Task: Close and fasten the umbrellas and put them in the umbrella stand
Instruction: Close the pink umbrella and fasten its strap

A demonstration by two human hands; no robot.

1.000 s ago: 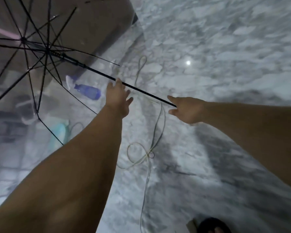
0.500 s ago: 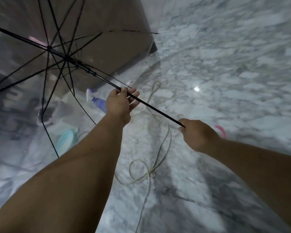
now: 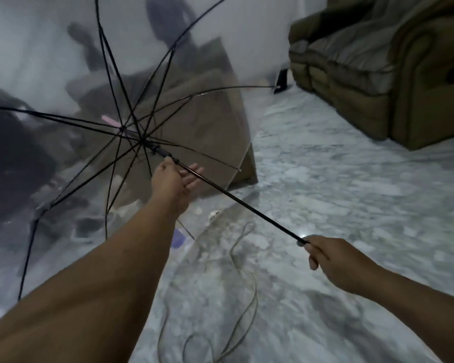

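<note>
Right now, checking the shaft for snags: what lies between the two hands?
Head view: only bare black umbrella shaft runs between left hand and right hand.

There is one view only, from a wide-angle camera worn on the person's head. It looks forward and down along both bare forearms, which enter from the bottom corners and fill much of the lower frame, so the camera sits close to them. The left hand (image 3: 177, 179) lies near the middle, the right hand (image 3: 330, 260) lower right. Beyond them the view takes in the marble floor (image 3: 351, 192), which curves with the lens, and reaches a sofa (image 3: 378, 61) at upper right. The open umbrella (image 3: 142, 142) fills the left half, blurring what lies behind it.
</note>
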